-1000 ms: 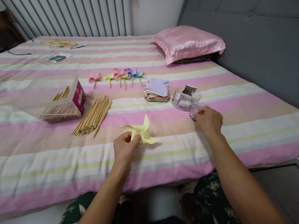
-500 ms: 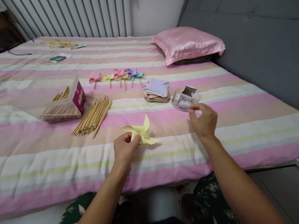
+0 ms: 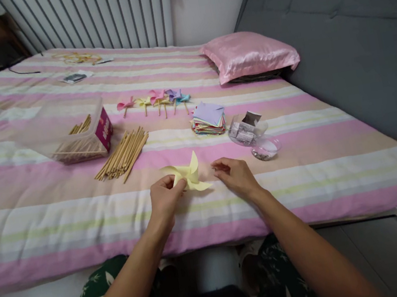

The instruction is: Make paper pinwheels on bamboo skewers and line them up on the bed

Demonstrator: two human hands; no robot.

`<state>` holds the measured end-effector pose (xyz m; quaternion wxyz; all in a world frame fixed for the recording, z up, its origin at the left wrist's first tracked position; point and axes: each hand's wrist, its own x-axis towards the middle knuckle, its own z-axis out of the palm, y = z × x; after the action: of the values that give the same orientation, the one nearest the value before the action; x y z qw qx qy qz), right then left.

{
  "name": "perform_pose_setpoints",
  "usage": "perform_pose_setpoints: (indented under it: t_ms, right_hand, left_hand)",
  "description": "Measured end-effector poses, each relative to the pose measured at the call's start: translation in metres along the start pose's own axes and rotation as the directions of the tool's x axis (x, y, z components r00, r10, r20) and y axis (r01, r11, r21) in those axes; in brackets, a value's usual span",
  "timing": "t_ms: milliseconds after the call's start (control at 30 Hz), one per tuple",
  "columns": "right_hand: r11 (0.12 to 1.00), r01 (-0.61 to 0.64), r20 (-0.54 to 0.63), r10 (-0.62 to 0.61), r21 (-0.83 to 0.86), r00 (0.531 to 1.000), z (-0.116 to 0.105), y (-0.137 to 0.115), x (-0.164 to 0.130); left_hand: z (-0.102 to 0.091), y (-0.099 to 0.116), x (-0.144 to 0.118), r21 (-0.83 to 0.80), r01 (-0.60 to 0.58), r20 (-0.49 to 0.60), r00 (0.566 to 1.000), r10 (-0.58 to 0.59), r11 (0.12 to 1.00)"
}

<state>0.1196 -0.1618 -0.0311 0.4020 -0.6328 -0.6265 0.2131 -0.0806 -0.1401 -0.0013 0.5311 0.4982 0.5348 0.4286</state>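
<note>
Between the thumb and fingers of my left hand [image 3: 168, 196] is a pale yellow paper pinwheel [image 3: 192, 174], its folded blades facing up just above the bed. My right hand [image 3: 236, 176] is to the right of the pinwheel, apart from it, with thumb and fingertips pinched together. Whatever they hold is too small to name. Behind and right of that hand lies a small round clear dish [image 3: 266, 148] with tiny things in it. Touching it is a larger clear container [image 3: 245, 131] with printed paper and a dark piece inside.
A stack of coloured paper squares [image 3: 209, 119] lies mid-bed. Several finished pinwheels on sticks [image 3: 157, 98] are behind it. To the left are a pile of wooden sticks [image 3: 123, 155] and a clear plastic box [image 3: 83, 142] of sticks. A pink pillow [image 3: 251, 56] rests near the grey headboard [image 3: 346, 32].
My right hand has moved left from the small round dish toward the yellow pinwheel, uncovering the dish. My left hand stays in place with the pinwheel.
</note>
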Motion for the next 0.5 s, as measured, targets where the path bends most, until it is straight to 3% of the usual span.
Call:
perform_pose_setpoints:
  t_ms: [500]
  right_hand:
    - [0.949,0.049,0.029,-0.042,-0.312,0.999,-0.0031,-0.0010,0.0031]
  left_hand:
    - [0.0000,0.0005,-0.0001,0.005,0.019,-0.002,1.000,-0.019,1.000]
